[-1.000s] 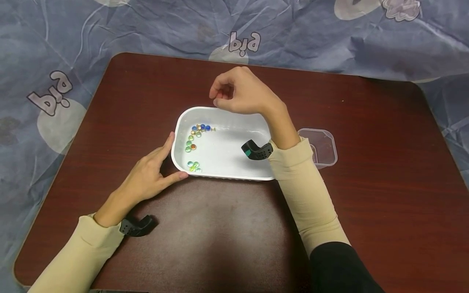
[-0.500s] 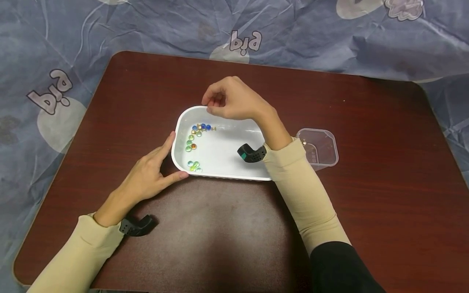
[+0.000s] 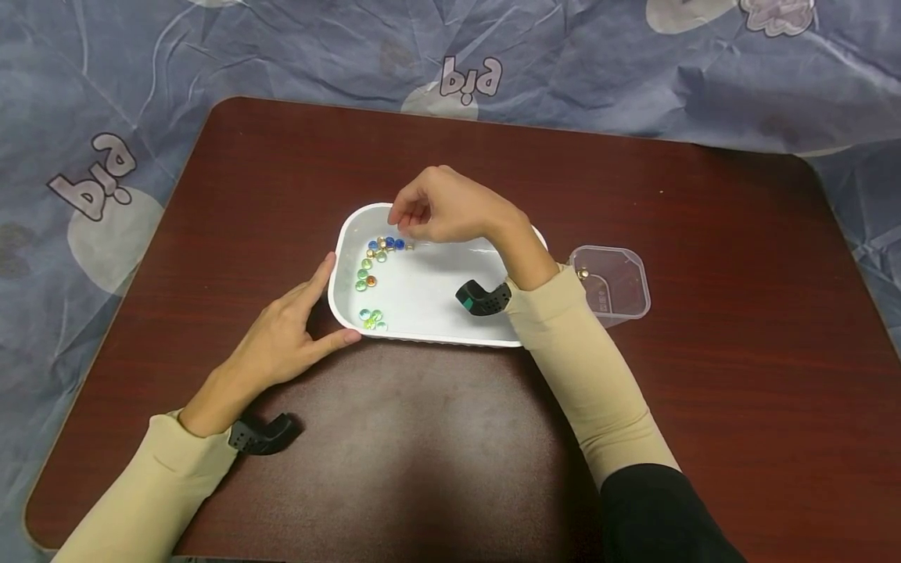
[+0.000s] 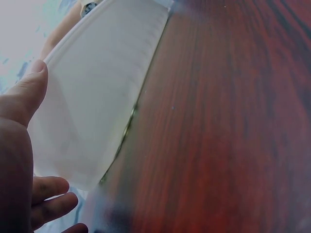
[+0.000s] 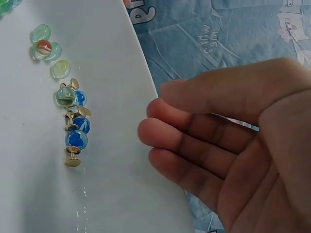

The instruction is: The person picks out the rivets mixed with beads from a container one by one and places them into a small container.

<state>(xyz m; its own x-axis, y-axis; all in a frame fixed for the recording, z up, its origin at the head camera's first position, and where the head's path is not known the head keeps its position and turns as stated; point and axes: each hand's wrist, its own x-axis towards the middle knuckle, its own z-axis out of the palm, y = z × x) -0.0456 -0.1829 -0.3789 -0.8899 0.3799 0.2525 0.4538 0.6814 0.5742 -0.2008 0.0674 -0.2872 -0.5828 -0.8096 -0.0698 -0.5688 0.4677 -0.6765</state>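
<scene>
A white tray (image 3: 429,301) rests on the table. Along its left side lie several glass marbles (image 3: 362,285), green, blue and one orange-red, mixed with gold double-headed studs (image 5: 73,158). My left hand (image 3: 281,332) touches the tray's left end, its thumb at the near corner and its fingers extended. Over the tray's far edge hovers my right hand (image 3: 450,207), close to the blue marbles (image 5: 77,139) and the end stud. In the right wrist view its fingers are loosely bent, with nothing visible between them and the thumb. My right forearm hides the tray's right end.
A clear plastic container (image 3: 626,285) stands right of the tray, partly behind my right sleeve, with a gold stud (image 3: 583,273) inside. The brown table (image 3: 739,328) extends around both. Blue patterned cloth (image 3: 296,47) lies beyond the table's far edge.
My right hand has come down and slightly left, from above the tray's far rim toward the studs and blue marbles. My left hand and the tray stay put.
</scene>
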